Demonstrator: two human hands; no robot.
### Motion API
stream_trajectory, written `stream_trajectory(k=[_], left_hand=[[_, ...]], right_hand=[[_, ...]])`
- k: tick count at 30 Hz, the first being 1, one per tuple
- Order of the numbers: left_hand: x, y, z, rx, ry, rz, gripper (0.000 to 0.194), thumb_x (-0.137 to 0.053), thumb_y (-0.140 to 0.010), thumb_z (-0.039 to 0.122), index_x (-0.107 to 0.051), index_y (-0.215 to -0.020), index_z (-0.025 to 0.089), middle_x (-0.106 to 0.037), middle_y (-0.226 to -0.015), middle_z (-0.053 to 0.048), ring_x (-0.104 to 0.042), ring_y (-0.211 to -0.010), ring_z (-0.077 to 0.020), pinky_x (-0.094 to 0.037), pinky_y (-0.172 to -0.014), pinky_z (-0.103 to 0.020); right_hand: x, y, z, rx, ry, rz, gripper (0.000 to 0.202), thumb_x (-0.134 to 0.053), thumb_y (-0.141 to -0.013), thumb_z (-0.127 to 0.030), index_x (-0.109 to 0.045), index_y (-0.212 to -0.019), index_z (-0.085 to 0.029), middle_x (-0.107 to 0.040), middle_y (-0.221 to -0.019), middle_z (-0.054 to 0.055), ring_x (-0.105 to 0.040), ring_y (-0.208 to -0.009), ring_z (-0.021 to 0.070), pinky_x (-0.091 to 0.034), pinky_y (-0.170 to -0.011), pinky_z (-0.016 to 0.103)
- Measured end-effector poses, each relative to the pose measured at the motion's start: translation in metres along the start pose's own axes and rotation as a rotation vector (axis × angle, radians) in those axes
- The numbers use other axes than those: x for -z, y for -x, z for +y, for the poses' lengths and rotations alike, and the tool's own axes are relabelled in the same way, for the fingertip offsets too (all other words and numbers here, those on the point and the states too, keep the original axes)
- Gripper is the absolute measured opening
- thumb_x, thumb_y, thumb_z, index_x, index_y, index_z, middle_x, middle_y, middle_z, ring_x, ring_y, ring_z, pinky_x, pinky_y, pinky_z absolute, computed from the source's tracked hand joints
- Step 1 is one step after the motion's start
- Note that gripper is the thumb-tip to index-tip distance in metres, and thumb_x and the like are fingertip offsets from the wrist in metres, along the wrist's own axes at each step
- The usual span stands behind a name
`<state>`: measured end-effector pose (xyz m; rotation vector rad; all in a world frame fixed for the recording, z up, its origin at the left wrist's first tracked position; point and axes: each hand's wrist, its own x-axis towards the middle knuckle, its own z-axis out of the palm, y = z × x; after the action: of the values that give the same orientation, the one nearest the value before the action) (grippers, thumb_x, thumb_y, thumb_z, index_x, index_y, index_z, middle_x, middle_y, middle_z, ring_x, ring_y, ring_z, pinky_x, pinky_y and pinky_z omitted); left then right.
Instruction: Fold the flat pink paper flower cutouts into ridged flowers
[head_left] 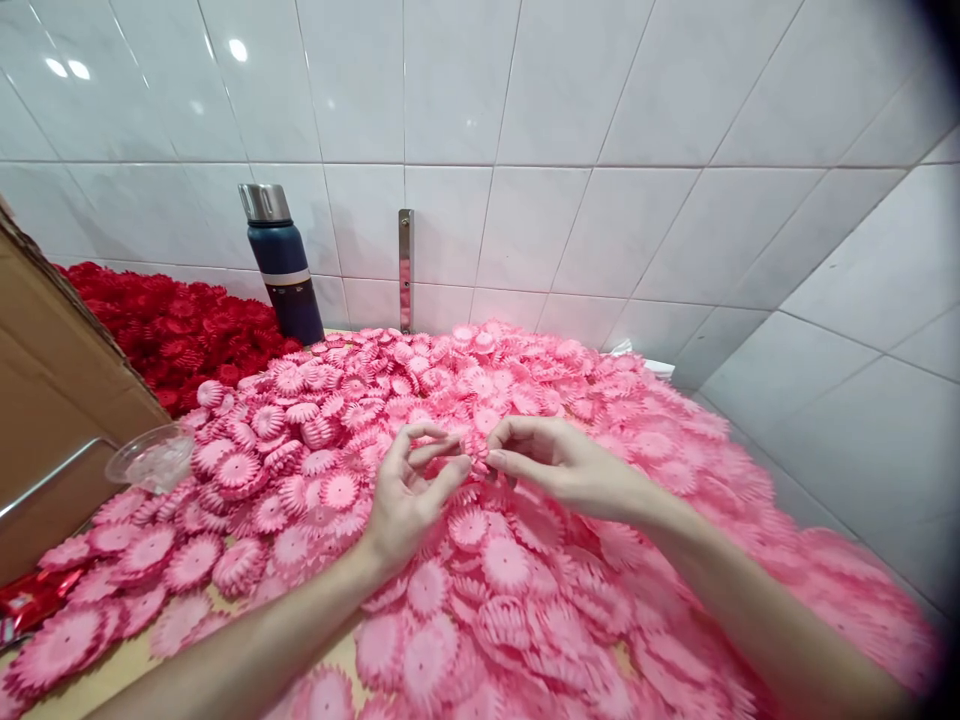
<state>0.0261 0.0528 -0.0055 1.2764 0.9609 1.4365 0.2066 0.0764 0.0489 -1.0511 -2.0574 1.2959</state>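
My left hand (412, 490) and my right hand (551, 460) meet fingertip to fingertip above a large heap of pink scalloped discs (506, 563), flower-like with fringed edges and a small hole in the middle. On the left, thumb and fingers come together in a loose pinch. The right thumb and index finger are also pinched, with the other fingers curled behind. Some pink shows between the two sets of fingertips, but it blends into the heap, so I cannot tell what they hold. Pink discs lie all around and beneath both hands.
A dark blue bottle (289, 270) with a steel cap stands at the back left, beside a pile of red discs (180, 330). A cardboard box (60, 400) and a clear plastic lid (154, 458) are at left. White tiled walls (540, 220) rise behind and at right.
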Motion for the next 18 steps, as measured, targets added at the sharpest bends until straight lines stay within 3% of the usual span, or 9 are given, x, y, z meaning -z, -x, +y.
stream_trajectory(k=[4, 9, 13, 18], left_hand=[[0.0022, 0.0015, -0.0005, -0.008, -0.114, -0.105, 0.014, -0.062, -0.083, 0.029, -0.063, -0.076, 0.017, -0.066, -0.080, -0.004, -0.063, -0.086, -0.0184, -0.049, -0.079, -0.028], [0.0062, 0.0044, -0.0023, -0.031, -0.161, -0.092, 0.015, -0.057, -0.086, 0.030, -0.061, -0.078, 0.017, -0.060, -0.075, -0.001, -0.057, -0.073, -0.0144, -0.046, -0.074, -0.026], [0.0070, 0.0061, -0.0017, -0.035, -0.181, -0.083, 0.016, -0.056, -0.087, 0.030, -0.061, -0.079, 0.018, -0.064, -0.084, -0.004, -0.059, -0.084, -0.0181, -0.043, -0.088, -0.033], [0.0054, 0.0062, -0.0018, -0.046, -0.167, -0.075, 0.014, -0.058, -0.086, 0.030, -0.062, -0.080, 0.018, -0.065, -0.111, -0.011, -0.058, -0.108, -0.0242, -0.041, -0.097, -0.037]], right_hand=[[-0.0018, 0.0018, -0.0037, 0.030, 0.097, 0.032, 0.019, -0.051, -0.090, -0.033, -0.058, -0.085, -0.017, -0.061, -0.080, 0.002, -0.054, -0.071, 0.0121, -0.043, -0.062, 0.025], [0.0004, 0.0016, -0.0071, 0.044, 0.146, 0.062, 0.015, -0.050, -0.090, -0.028, -0.060, -0.085, -0.017, -0.065, -0.082, 0.003, -0.058, -0.075, 0.0140, -0.046, -0.069, 0.028], [0.0052, 0.0017, -0.0050, 0.044, 0.158, 0.083, 0.015, -0.051, -0.089, -0.028, -0.059, -0.083, -0.017, -0.065, -0.080, 0.003, -0.059, -0.073, 0.0150, -0.047, -0.067, 0.029], [0.0034, 0.0028, -0.0056, 0.035, 0.142, 0.056, 0.019, -0.049, -0.091, -0.033, -0.060, -0.086, -0.018, -0.065, -0.081, 0.003, -0.058, -0.073, 0.0141, -0.046, -0.066, 0.028]])
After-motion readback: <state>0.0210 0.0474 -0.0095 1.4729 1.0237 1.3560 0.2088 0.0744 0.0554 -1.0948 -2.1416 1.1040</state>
